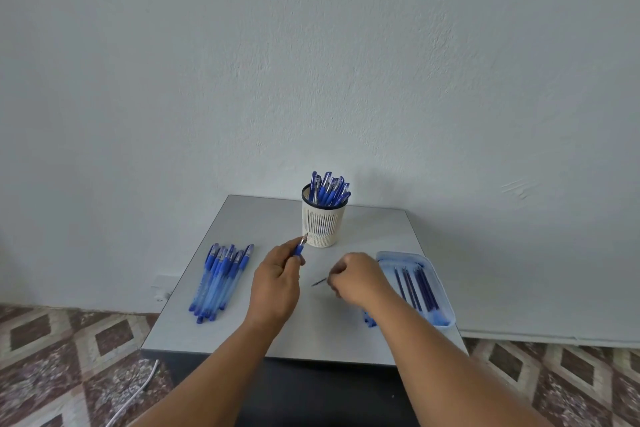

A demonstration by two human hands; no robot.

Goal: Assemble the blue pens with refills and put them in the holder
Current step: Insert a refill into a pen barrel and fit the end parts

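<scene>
My left hand point(277, 279) grips a blue pen part point(300, 247) whose silver tip points up toward the holder. My right hand point(356, 279) pinches a thin dark refill point(318, 282) that sticks out to the left. The white slotted holder point(322, 225) stands at the back of the table with several capped blue pens point(329, 189) in it. A pile of several blue pens point(221, 279) lies at the left. At the right, a clear blue tray point(440, 284) holds several refills point(415, 284).
The grey table point(263, 218) stands against a pale wall. Small blue pieces point(369, 320) lie by my right forearm near the tray. Patterned floor tiles and a white cable point(138, 392) show below at the left.
</scene>
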